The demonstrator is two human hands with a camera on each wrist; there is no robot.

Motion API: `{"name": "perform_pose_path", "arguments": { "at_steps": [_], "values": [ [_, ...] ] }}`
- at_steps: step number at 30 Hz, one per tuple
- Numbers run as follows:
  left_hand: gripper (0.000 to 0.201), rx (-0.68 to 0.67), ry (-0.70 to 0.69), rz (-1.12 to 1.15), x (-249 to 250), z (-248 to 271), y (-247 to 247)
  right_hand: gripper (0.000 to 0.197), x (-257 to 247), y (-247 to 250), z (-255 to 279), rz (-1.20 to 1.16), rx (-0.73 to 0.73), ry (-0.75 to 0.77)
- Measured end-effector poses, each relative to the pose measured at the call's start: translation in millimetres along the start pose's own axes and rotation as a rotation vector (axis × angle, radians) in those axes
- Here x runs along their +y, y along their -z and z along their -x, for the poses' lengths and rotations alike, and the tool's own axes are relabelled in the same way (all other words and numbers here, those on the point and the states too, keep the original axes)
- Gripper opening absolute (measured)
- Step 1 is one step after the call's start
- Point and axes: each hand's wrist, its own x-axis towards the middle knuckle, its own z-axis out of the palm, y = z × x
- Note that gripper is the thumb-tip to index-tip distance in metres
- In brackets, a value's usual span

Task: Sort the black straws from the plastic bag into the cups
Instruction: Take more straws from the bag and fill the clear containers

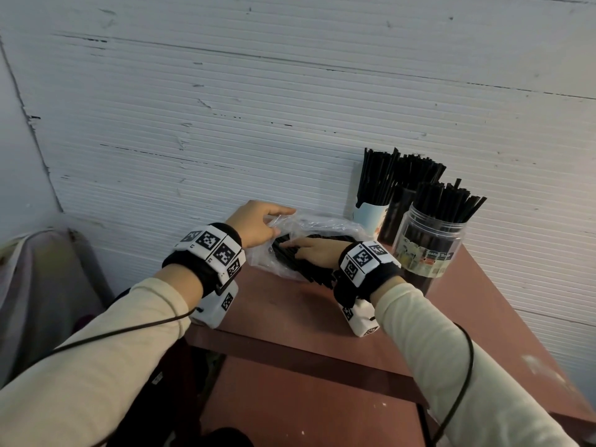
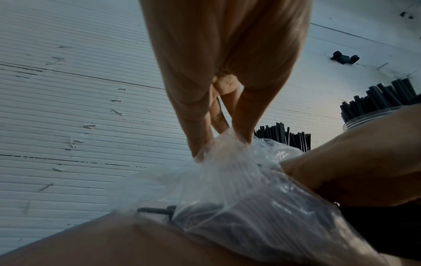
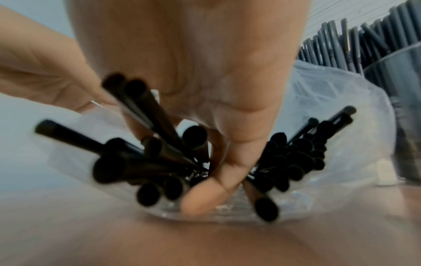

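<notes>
Left of centre in the head view, the left hand (image 1: 254, 225) pinches the upper edge of the clear plastic bag (image 1: 325, 225) and lifts it; the left wrist view shows the fingertips (image 2: 242, 133) closed on a gathered fold of film, holding the mouth up. Just to its right the right hand (image 1: 314, 251) reaches into the bag, which lies on the brown table (image 1: 290, 321) at mid-frame, near the white ribbed wall. In the right wrist view its fingers (image 3: 205, 189) are dug in among the black straws (image 3: 159, 162), with a few straws against the palm, but blur makes it impossible to say whether they are truly clasped or only being raked together. Toward the right of the head view stand a paper cup (image 1: 371, 214) and a clear plastic jar (image 1: 429, 243), each packed with upright straws, with a third dark bundle between them whose container is not discernible. So the sorting looks well advanced, yet a sizeable heap remains in the bag. How many are left cannot be counted through the crumpled film, and the jar's base is hidden behind the right wrist band.
</notes>
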Motion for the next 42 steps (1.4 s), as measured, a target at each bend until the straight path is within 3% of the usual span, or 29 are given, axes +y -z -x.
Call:
{"name": "perform_pose_path", "arguments": {
  "at_steps": [6,11,14,22,27,31,38,40,42],
  "values": [
    [0.055,0.007,-0.01,0.025,-1,1,0,0.054,2,-1,3,0.057,-0.02,0.065],
    [0.055,-0.02,-0.024,0.03,-2,2,1,0.043,-4,-2,5,0.023,-0.043,0.065],
    [0.055,-0.023,-0.026,0.016,-3,3,3,0.034,-5,0,9,-0.101,-0.006,0.071],
    [0.053,-0.027,-0.033,0.017,-4,6,8,0.036,6,13,29,-0.214,0.086,0.054],
    [0.055,-0.032,-0.005,-0.017,5,11,6,0.033,17,28,57,-0.299,-0.021,0.035],
    [0.063,0.035,-0.139,-0.159,23,18,-1,0.034,24,39,88,-0.291,-0.049,0.044],
    [0.089,-0.212,-0.438,-0.321,74,22,-48,0.033,27,50,137,-0.27,-0.088,0.057],
    [0.083,-0.271,-0.432,-0.384,89,23,-62,0.034,26,52,149,-0.261,-0.085,0.073],
    [0.061,-0.259,-0.436,-0.43,102,25,-72,0.035,27,53,158,-0.27,-0.067,0.09]
  ]
}}
